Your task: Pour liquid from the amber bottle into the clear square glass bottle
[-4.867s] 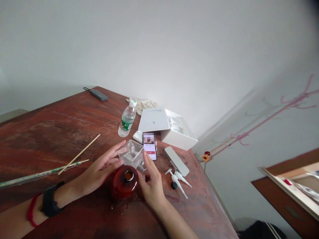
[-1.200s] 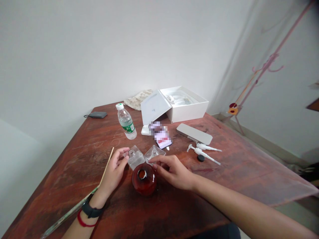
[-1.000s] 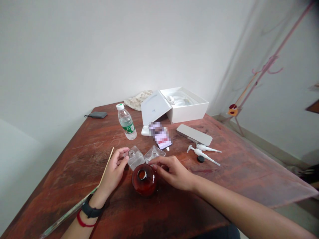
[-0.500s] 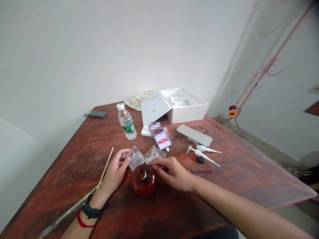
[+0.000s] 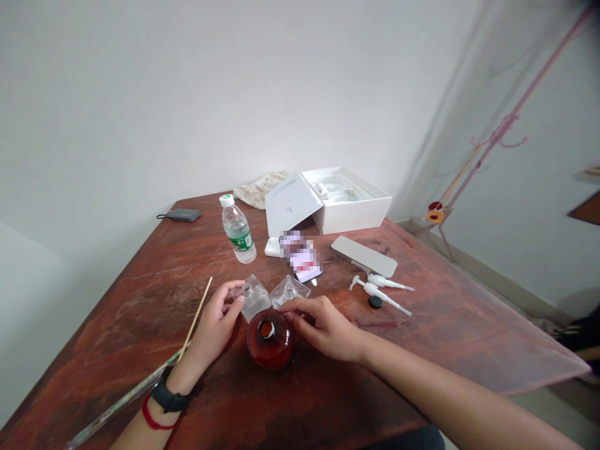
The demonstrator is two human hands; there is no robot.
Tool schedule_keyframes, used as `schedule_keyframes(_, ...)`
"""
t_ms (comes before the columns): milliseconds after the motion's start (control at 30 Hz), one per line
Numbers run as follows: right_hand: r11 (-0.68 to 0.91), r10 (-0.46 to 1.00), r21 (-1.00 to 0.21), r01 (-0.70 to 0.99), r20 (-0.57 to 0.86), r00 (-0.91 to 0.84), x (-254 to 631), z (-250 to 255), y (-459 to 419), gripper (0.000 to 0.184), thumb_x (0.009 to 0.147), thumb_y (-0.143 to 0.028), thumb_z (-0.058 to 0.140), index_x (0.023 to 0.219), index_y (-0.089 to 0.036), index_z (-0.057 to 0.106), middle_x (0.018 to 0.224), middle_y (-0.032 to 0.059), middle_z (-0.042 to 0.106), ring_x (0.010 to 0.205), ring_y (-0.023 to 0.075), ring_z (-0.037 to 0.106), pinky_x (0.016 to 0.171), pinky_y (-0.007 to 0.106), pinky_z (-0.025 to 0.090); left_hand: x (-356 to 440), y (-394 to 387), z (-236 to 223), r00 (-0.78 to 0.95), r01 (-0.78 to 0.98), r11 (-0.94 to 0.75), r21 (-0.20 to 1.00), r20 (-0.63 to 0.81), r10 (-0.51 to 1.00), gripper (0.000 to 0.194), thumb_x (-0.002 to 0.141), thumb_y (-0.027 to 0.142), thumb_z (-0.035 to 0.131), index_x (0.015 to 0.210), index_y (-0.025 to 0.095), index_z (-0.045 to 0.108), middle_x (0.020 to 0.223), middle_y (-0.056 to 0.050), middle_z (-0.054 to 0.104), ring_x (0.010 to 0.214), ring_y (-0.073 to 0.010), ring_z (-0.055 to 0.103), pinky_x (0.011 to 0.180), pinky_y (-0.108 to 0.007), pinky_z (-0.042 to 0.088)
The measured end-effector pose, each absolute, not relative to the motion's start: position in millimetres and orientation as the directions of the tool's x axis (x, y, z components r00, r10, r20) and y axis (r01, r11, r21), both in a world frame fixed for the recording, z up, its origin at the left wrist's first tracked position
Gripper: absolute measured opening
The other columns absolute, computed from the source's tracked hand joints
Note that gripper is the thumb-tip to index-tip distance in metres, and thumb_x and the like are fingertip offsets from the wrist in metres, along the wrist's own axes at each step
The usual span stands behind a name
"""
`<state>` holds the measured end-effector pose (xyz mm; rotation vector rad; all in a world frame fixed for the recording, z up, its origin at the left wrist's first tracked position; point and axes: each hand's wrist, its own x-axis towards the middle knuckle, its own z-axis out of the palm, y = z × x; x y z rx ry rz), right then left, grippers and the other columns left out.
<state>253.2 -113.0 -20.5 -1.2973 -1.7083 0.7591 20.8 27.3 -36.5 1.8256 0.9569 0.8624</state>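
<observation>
A round amber glass bottle (image 5: 270, 340) stands open-mouthed on the wooden table (image 5: 140, 275) in front of me. Behind it stand two clear square glass bottles. My left hand (image 5: 216, 325) curls round the left clear bottle (image 5: 254, 298), thumb and fingers on its side. My right hand (image 5: 325, 325) rests its fingertips on the right clear bottle (image 5: 290, 290), just beside the amber bottle.
A water bottle (image 5: 237, 231), a phone (image 5: 302, 257) and an open white box (image 5: 337, 203) lie further back. Two white pump heads (image 5: 379, 290), a black cap (image 5: 375, 302) and a grey flat case (image 5: 363, 255) sit to the right. A bamboo stick (image 5: 197, 315) and glass rod lie left.
Since the oldest frame the view has swung and the two clear bottles now stand side by side. Over the last second both hands have barely shifted.
</observation>
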Motion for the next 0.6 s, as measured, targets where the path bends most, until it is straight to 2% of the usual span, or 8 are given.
schedule_keyframes(400, 0.277, 0.961, -0.849, 0.451, 0.258, -0.104, 252.6, -21.1, -113.1, 0.034, 0.109, -0.034, 0.054, 0.116, -0.015, 0.082, 0.09, 0.008, 0.082, 0.073, 0.0176, 0.069, 0.069, 0.026, 0.052, 21.0, 28.0, -38.2, 0.457, 0.26, -0.314, 0.913, 0.17, 0.873, 0.039, 0.089, 0.048, 0.07, 0.117, 0.022, 0.072, 0.125, -0.012, 0.079, 0.115, -0.034, 0.075, 0.099, -0.05, 0.061)
schedule_keyframes(600, 0.286, 0.958, -0.847, 0.448, 0.263, -0.114, 253.0, -21.5, -113.3, 0.034, 0.11, -0.034, 0.054, 0.118, -0.016, 0.082, 0.096, 0.0086, 0.083, 0.079, 0.0185, 0.072, 0.073, 0.027, 0.054, 21.6, 27.0, -37.7, 0.459, 0.254, -0.312, 0.916, 0.17, 0.872, 0.037, 0.089, 0.047, 0.07, 0.117, 0.022, 0.073, 0.123, -0.011, 0.08, 0.113, -0.0333, 0.076, 0.098, -0.049, 0.062)
